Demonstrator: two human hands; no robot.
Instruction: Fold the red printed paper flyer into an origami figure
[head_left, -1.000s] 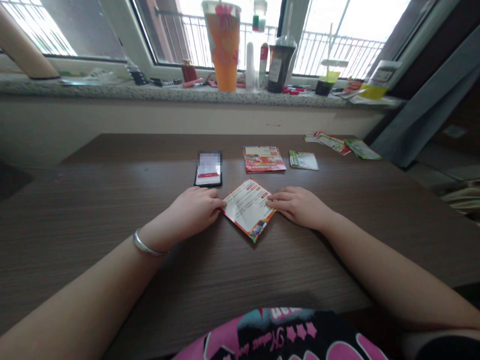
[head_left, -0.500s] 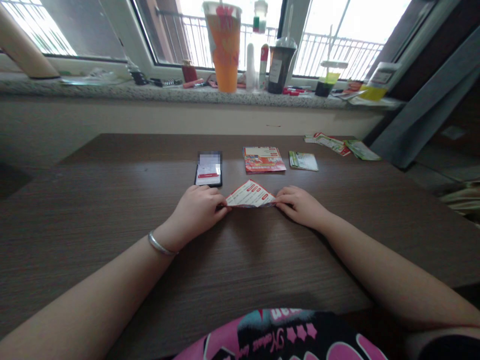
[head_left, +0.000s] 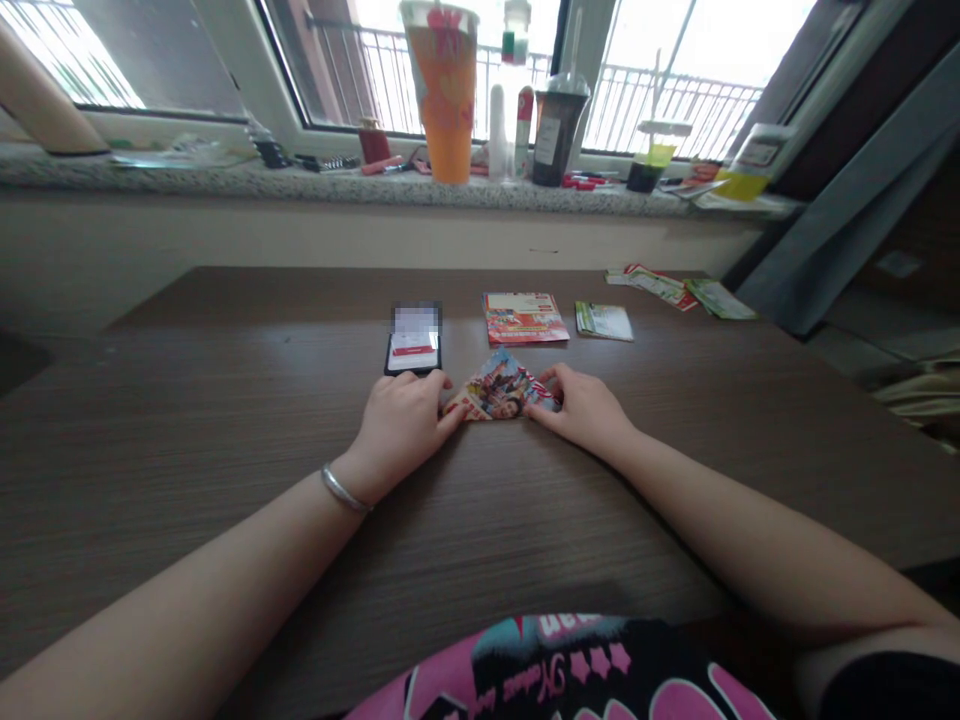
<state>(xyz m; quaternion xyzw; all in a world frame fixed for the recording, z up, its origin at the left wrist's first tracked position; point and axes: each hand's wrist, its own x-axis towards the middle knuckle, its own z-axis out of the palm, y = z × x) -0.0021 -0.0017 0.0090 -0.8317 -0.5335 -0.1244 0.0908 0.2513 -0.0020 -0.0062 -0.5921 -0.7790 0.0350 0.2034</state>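
Note:
A folded paper leaflet [head_left: 501, 388], roughly triangular with its peak pointing away from me, shows a colourful picture side. Its left corner is pinched between the thumb and fingers of my left hand [head_left: 401, 415], which wears a silver bangle [head_left: 345, 488] at the wrist. On the other side, my right hand [head_left: 589, 405] grips the right corner, thumb lying over the front. Just beyond my left fingers lies a phone [head_left: 414, 345] with its screen lit. Behind the leaflet is a stack of red and white printed leaflets [head_left: 525, 320].
Right of the stack lies a small pile of green and white cards [head_left: 604, 321]. More printed papers [head_left: 660, 288] spread at the table's far right. A granite windowsill [head_left: 315, 185] holds a tall orange drink cup [head_left: 444, 100], a dark drink cup [head_left: 559, 135] and several small items.
The leaflet showed its white text side before; now its colourful picture side faces me. My right hand has shifted slightly left, with its thumb now over the leaflet.

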